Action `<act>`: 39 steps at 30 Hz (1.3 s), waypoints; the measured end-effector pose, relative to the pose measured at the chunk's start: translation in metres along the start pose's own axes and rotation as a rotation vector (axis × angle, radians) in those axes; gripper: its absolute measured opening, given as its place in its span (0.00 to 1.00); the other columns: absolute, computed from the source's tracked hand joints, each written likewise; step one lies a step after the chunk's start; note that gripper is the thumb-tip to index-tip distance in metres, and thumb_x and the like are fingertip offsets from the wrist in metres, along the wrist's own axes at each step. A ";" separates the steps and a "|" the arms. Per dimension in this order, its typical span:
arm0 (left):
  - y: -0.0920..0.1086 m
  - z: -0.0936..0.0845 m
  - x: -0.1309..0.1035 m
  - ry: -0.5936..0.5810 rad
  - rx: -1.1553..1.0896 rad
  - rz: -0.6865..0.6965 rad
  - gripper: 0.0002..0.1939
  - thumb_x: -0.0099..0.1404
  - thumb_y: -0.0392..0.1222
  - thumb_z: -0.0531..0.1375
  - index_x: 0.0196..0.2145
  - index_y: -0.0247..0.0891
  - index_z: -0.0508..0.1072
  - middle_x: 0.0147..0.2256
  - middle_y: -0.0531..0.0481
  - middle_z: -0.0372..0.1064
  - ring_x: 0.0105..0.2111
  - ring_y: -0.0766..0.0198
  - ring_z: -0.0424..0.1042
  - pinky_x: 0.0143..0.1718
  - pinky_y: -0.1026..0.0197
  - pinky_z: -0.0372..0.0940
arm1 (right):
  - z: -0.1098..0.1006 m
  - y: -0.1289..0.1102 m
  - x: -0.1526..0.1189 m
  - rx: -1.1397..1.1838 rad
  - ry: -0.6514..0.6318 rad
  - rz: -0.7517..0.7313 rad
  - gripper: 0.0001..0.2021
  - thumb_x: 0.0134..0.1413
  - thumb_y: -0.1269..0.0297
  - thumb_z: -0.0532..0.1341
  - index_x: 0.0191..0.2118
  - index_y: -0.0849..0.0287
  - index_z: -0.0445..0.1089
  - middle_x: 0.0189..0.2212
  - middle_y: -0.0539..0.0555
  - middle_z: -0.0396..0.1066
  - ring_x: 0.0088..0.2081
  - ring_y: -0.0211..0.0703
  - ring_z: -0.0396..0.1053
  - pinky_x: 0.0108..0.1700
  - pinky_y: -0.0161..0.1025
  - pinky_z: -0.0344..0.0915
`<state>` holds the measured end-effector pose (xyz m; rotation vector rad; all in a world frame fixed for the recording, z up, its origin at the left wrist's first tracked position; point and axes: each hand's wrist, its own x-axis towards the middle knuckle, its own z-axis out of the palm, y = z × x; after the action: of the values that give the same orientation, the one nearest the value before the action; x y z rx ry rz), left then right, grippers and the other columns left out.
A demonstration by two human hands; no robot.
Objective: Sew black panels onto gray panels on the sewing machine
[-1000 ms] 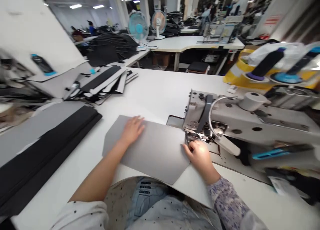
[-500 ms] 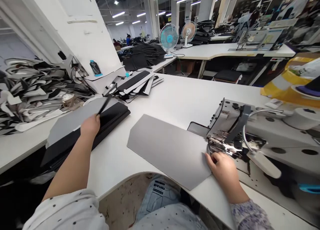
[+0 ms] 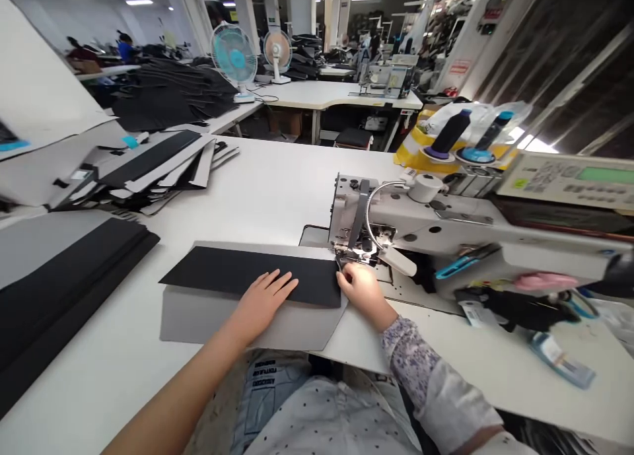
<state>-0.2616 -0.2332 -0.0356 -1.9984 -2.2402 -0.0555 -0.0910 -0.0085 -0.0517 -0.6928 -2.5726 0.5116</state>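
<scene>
A black fabric panel [image 3: 222, 268] lies on top of a larger grey panel [image 3: 198, 316] with cut corners, beside the sewing machine [image 3: 366, 207]. My left hand [image 3: 265, 300] rests flat on the black panel, fingers spread. At the right edge of both panels, close to the presser foot [image 3: 347, 253], my right hand [image 3: 364, 286] has its thumb and fingers pinched together. A small dark piece shows by those fingertips; what exactly they grip is hidden.
Stacked black and grey panels [image 3: 74, 270] lie at the left. Behind them is a pile of offcut strips [image 3: 163, 164]. Thread cones [image 3: 448, 135] and a control box [image 3: 569, 181] stand behind the machine. A blue-handled tool [image 3: 468, 262] and a blue-grey case [image 3: 562, 360] are at the right.
My left hand has brought a black panel from the left stack onto the grey panel and now lies flat on it. My right hand stays by the presser foot. The view has turned right.
</scene>
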 end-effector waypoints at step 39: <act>-0.168 -0.017 -0.043 -0.047 -0.025 -1.342 0.20 0.67 0.46 0.49 0.50 0.36 0.70 0.48 0.37 0.68 0.49 0.49 0.67 0.50 0.51 0.61 | 0.042 -0.107 -0.072 0.098 -0.122 -0.563 0.15 0.59 0.64 0.59 0.52 0.54 0.69 0.53 0.54 0.68 0.54 0.52 0.62 0.56 0.49 0.60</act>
<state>-0.4217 -0.2969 -0.0129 -0.1813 -3.0937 -0.1604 -0.0963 -0.1438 -0.0610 0.1101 -2.6688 0.4920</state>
